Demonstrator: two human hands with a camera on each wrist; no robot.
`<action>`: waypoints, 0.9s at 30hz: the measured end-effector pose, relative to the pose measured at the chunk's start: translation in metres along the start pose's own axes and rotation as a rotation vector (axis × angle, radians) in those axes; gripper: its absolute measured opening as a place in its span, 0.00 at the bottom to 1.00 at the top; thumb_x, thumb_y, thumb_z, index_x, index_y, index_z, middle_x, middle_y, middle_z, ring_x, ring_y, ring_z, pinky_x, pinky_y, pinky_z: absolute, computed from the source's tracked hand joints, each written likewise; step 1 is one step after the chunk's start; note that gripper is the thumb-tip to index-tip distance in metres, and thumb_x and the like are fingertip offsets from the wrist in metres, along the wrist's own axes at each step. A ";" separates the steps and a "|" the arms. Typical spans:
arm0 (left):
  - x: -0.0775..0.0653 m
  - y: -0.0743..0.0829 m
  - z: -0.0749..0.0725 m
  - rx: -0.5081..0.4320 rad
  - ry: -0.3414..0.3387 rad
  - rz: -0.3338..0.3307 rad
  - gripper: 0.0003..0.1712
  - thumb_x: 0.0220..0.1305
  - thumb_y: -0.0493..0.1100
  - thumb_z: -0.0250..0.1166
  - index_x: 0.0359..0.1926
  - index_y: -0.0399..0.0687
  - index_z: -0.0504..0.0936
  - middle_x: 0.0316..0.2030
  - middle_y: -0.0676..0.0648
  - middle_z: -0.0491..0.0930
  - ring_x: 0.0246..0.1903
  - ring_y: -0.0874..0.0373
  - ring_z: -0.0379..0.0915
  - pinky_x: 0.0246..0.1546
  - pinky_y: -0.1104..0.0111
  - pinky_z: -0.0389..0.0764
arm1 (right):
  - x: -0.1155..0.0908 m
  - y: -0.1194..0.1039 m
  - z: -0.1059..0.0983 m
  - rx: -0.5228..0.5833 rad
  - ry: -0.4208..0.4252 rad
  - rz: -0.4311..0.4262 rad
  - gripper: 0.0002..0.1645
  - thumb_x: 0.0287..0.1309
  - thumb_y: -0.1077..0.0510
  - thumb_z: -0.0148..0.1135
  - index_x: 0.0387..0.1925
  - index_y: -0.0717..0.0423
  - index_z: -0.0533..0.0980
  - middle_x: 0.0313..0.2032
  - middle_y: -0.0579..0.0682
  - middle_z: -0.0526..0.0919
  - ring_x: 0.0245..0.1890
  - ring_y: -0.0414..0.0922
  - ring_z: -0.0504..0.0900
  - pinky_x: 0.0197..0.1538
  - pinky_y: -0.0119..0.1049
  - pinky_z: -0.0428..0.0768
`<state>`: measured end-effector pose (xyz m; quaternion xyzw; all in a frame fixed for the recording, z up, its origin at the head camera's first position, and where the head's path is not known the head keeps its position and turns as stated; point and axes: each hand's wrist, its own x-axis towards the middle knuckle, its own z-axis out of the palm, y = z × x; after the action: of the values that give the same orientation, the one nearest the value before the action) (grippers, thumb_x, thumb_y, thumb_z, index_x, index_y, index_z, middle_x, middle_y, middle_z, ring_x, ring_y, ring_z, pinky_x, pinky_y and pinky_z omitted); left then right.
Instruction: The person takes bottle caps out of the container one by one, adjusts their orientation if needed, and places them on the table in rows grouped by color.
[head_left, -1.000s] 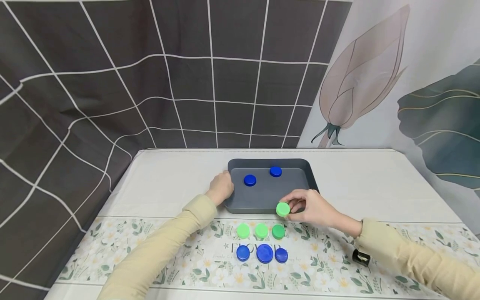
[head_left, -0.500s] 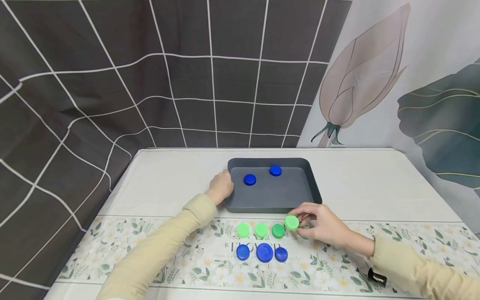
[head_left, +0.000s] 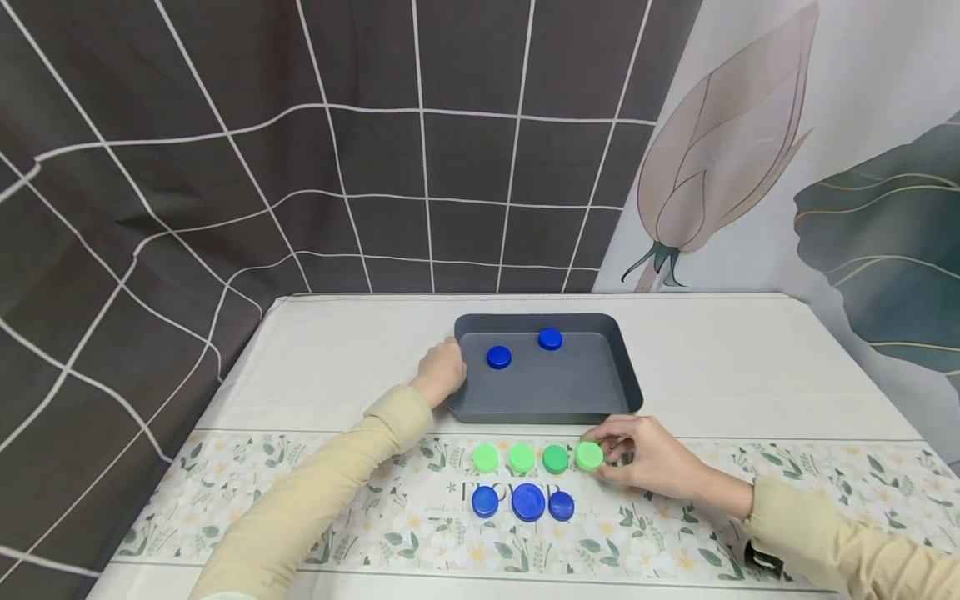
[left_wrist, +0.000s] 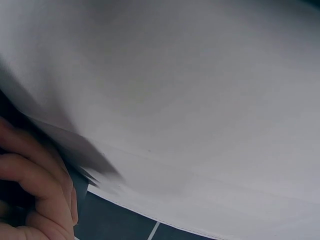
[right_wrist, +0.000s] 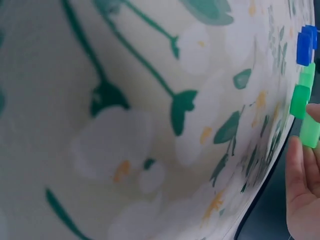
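Observation:
My left hand grips the left rim of a dark grey tray; in the left wrist view its curled fingers are at the lower left. Two blue bottle caps lie inside the tray, one left of centre and one near the back. Between thumb and fingers, my right hand pinches a light green bottle cap at the right end of a row. Left of it sit a darker green cap and two light green caps. Whether the pinched cap touches the cloth is unclear.
Nearer the person, three blue caps form a second row, with the largest cap in the middle. A white tablecloth with a flowered band covers the table. A dark gridded curtain hangs behind and at the left.
My right hand has moved from the tray's front edge toward the person and slightly right, bringing the light green cap to the green row's right end. The left hand stays on the tray.

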<state>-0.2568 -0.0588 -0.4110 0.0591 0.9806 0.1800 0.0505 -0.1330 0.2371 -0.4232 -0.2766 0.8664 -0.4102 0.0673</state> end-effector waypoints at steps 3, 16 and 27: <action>0.000 0.000 0.000 0.005 -0.003 -0.004 0.13 0.66 0.34 0.52 0.47 0.27 0.72 0.35 0.33 0.81 0.32 0.46 0.82 0.31 0.64 0.85 | 0.000 0.000 0.000 -0.023 -0.024 0.030 0.21 0.46 0.64 0.72 0.45 0.62 0.80 0.36 0.48 0.81 0.31 0.32 0.79 0.35 0.28 0.84; -0.002 0.001 -0.002 0.001 -0.004 -0.001 0.13 0.66 0.34 0.53 0.47 0.27 0.72 0.34 0.33 0.82 0.30 0.48 0.81 0.29 0.65 0.85 | 0.000 0.004 -0.001 -0.069 -0.057 0.051 0.21 0.46 0.60 0.73 0.44 0.60 0.81 0.33 0.43 0.82 0.29 0.30 0.77 0.32 0.27 0.81; -0.001 0.001 -0.001 -0.010 -0.004 -0.008 0.14 0.66 0.34 0.52 0.48 0.26 0.72 0.35 0.33 0.81 0.30 0.47 0.81 0.30 0.65 0.85 | 0.003 0.003 -0.004 0.000 -0.123 0.127 0.23 0.45 0.59 0.74 0.46 0.62 0.80 0.30 0.44 0.79 0.26 0.29 0.71 0.28 0.27 0.76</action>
<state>-0.2562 -0.0587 -0.4096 0.0551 0.9798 0.1845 0.0535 -0.1379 0.2399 -0.4221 -0.2458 0.8763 -0.3876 0.1461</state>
